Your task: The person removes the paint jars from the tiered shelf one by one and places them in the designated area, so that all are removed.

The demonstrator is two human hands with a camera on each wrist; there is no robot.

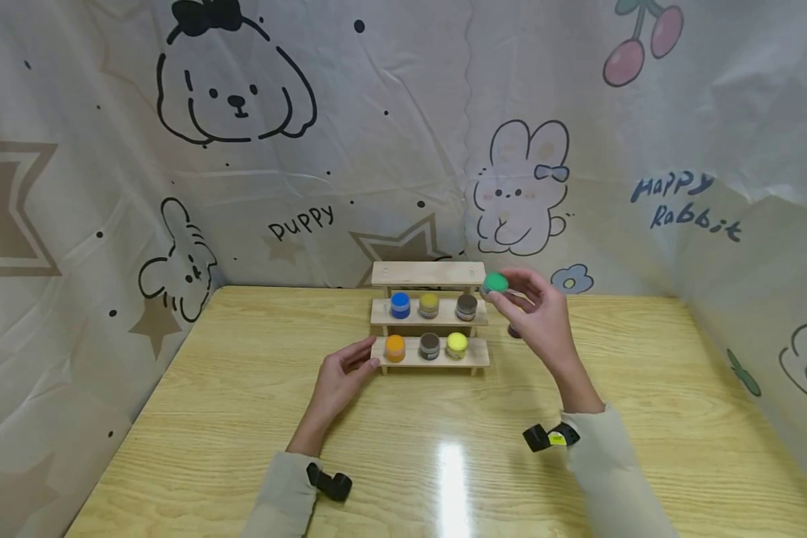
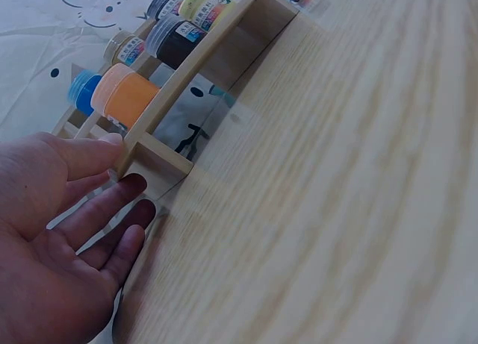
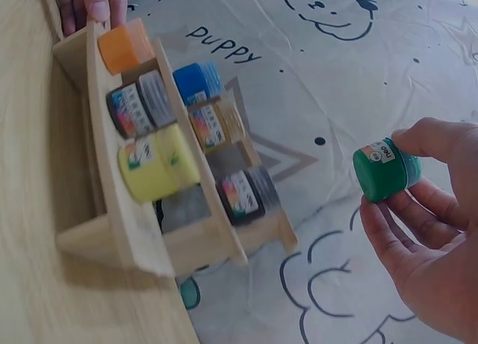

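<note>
My right hand (image 1: pixel 543 320) pinches a small green paint jar (image 1: pixel 495 283) between thumb and fingers, raised beside the right end of the three-step wooden rack (image 1: pixel 429 275). At the rack's lower left corner my left hand (image 1: pixel 339 379) grips the end of the bottom step, thumb on its edge and fingertips behind; the other fingers spread loosely below in the left wrist view. An orange jar (image 1: pixel 394 348), a dark jar (image 1: pixel 430 345) and a yellow jar (image 1: pixel 456 345) line the bottom step. Blue (image 1: pixel 400 305), ochre (image 1: pixel 428 305) and grey-brown (image 1: pixel 466 307) jars occupy the middle one.
A dark round item (image 1: pixel 514 331) on the wooden table (image 1: pixel 403 418) is partly covered by my right hand. Behind the rack hangs a pale curtain (image 1: pixel 390 149) printed with cartoon animals; it also closes in both sides. No jar stands on the top step.
</note>
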